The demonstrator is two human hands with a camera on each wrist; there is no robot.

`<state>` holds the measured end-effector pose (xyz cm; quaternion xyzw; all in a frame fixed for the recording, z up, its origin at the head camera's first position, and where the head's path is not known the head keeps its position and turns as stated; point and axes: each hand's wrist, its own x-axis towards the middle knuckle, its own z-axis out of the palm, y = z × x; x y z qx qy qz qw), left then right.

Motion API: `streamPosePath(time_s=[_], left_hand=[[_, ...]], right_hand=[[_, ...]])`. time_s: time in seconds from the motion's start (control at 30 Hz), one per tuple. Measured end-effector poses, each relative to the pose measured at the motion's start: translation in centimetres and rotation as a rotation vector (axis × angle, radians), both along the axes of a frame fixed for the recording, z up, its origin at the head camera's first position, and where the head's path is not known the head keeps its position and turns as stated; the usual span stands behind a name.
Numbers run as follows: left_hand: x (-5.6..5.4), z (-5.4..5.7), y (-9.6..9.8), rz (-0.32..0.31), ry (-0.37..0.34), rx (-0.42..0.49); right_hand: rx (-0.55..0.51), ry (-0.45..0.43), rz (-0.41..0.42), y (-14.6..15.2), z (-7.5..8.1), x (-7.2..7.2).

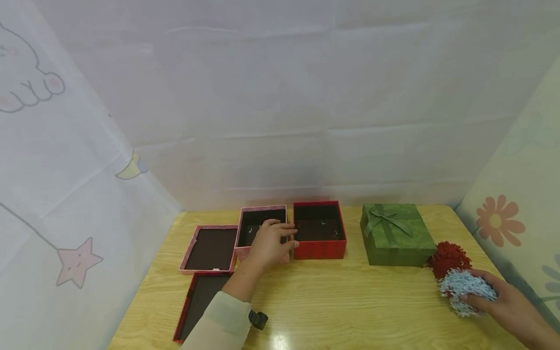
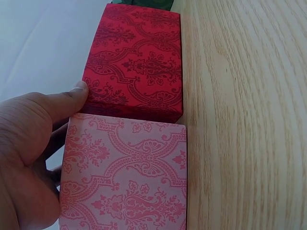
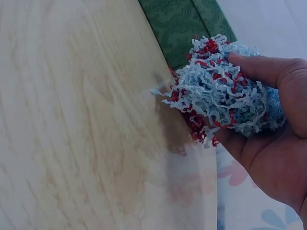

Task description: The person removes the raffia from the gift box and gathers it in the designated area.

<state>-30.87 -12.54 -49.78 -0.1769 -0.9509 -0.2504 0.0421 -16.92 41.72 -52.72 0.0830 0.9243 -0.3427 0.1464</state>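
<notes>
My left hand (image 1: 272, 243) lies over the right side of a pink patterned open box (image 2: 124, 177). Its fingers point toward a red patterned open box (image 1: 320, 250), and in the left wrist view the thumb tip is right at the red box's corner. The other fingers are partly hidden behind the pink box. At the table's right side, my right hand (image 1: 500, 296) grips a bunch of light blue shredded paper (image 3: 220, 91) with red shreds mixed in. A pile of red shredded paper (image 1: 449, 258) lies just behind it, beside a green box (image 1: 399, 238).
The green box is closed, with a ribbon bow on its lid. A pink-rimmed lid (image 1: 212, 249) and a red-rimmed lid (image 1: 203, 296) lie dark side up at the left. A white fabric backdrop (image 1: 306, 121) rises behind the wooden table (image 1: 350, 301).
</notes>
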Motion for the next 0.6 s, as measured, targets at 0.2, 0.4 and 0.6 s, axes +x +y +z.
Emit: streamPosePath(time_s=[0.2,0.4,0.6], left_hand=[[0.0,-0.1,0.0,-0.003,0.002,-0.013],[-0.1,0.0,0.1,-0.010,0.006,-0.016],[-0.3,0.1,0.1,-0.016,0.004,-0.011]], right_hand=[[0.034,0.012,-0.019,0.8,-0.9,0.1],[0.133,0.036,-0.003,1.8,-2.5,-0.2],[0.232,0.067,0.029,1.4,-3.0,-0.2]])
